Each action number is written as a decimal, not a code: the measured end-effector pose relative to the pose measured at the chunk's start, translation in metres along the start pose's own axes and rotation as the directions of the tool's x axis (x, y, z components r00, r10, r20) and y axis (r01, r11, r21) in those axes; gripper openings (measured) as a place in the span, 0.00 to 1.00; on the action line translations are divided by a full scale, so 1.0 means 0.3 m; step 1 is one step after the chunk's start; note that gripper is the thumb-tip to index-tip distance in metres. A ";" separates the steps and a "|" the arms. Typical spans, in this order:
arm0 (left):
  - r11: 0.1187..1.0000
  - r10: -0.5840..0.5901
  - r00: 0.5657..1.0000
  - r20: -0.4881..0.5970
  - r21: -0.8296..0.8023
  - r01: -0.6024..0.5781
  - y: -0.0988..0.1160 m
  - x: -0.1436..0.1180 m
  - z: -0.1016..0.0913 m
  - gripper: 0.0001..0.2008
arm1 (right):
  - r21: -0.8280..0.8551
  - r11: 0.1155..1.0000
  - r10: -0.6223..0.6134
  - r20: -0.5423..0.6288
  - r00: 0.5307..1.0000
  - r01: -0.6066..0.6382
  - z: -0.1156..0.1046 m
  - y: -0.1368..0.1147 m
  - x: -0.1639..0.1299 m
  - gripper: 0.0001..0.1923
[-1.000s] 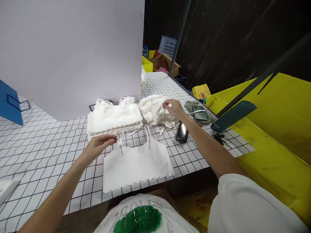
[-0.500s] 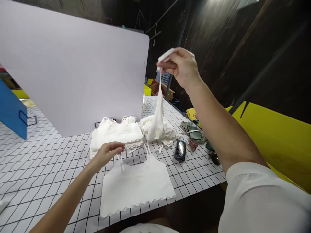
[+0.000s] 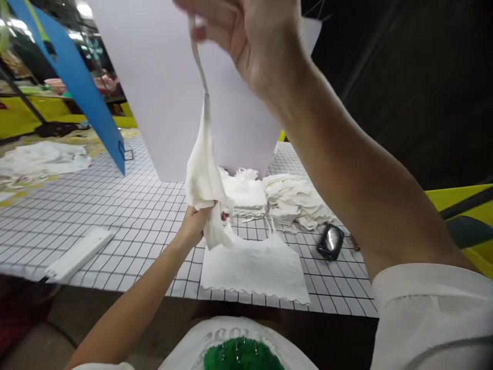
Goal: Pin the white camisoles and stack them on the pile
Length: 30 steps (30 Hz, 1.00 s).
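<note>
Head view: garment (image 3: 202,164) hangs below right grip (image 3: 246,38) (strap (image 3: 199,66) pinched), left grip (image 3: 195,222) clasping it.

Head-worn view, looking forward and down, close

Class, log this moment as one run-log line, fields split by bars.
right hand: holding strap high | left hand: gripping hanging white garment | table: flat white top, stack, loose pile

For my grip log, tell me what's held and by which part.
A white garment: the right hand holds it up by a thin strap, the left hand grips its lower part.
</note>
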<state>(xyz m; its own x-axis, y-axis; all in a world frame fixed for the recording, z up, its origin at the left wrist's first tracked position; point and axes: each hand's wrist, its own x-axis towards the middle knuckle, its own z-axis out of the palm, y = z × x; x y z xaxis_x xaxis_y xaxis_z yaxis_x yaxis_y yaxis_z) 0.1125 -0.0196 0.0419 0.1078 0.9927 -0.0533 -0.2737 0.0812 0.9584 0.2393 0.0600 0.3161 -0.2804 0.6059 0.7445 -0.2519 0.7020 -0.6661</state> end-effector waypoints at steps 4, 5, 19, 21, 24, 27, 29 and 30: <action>0.962 -0.197 0.980 -0.002 -0.191 0.193 -0.016 -0.079 -0.164 0.14 | -0.310 0.916 0.267 -0.005 0.964 -0.255 -0.014 0.264 -0.225 0.14; 0.950 -0.212 0.977 0.010 -0.234 0.209 -0.022 -0.095 -0.195 0.15 | -0.375 0.896 0.264 0.017 0.964 -0.239 -0.013 0.323 -0.306 0.14; 0.919 -0.239 0.963 -0.128 -0.350 0.182 -0.031 -0.196 -0.288 0.29 | -0.590 0.793 0.476 0.444 0.759 -0.152 0.329 0.492 -0.887 0.11; 0.943 -0.184 0.972 -0.146 -0.305 0.132 -0.027 -0.200 -0.293 0.29 | -0.572 0.807 0.450 0.430 0.783 -0.149 0.353 0.512 -0.929 0.07; 0.971 -0.235 0.970 -0.062 -0.063 0.231 -0.005 -0.214 -0.352 0.28 | -0.374 0.843 0.506 0.302 0.808 -0.388 0.315 0.531 -0.905 0.05; 0.891 -0.287 0.958 -0.016 0.364 0.273 0.052 -0.206 -0.420 0.25 | -0.150 0.791 0.608 0.307 0.733 -0.593 0.241 0.516 -0.778 0.08; 0.877 -0.031 0.999 -0.043 0.477 0.048 0.109 -0.169 -0.432 0.21 | -0.137 0.763 0.624 0.412 0.664 -0.632 0.207 0.483 -0.672 0.12; 0.880 0.106 0.994 -0.017 0.468 -0.086 0.139 -0.142 -0.424 0.20 | -0.152 0.765 0.616 0.458 0.641 -0.626 0.196 0.461 -0.621 0.13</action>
<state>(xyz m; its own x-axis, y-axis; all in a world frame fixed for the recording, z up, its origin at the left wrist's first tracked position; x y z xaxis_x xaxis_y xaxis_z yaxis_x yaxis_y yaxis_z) -0.0252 -0.0473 0.0485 0.0616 0.9971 0.0437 0.1970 -0.0551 0.9788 0.2021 0.0221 0.0829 -0.7589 0.6495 0.0468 0.1237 0.2144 -0.9689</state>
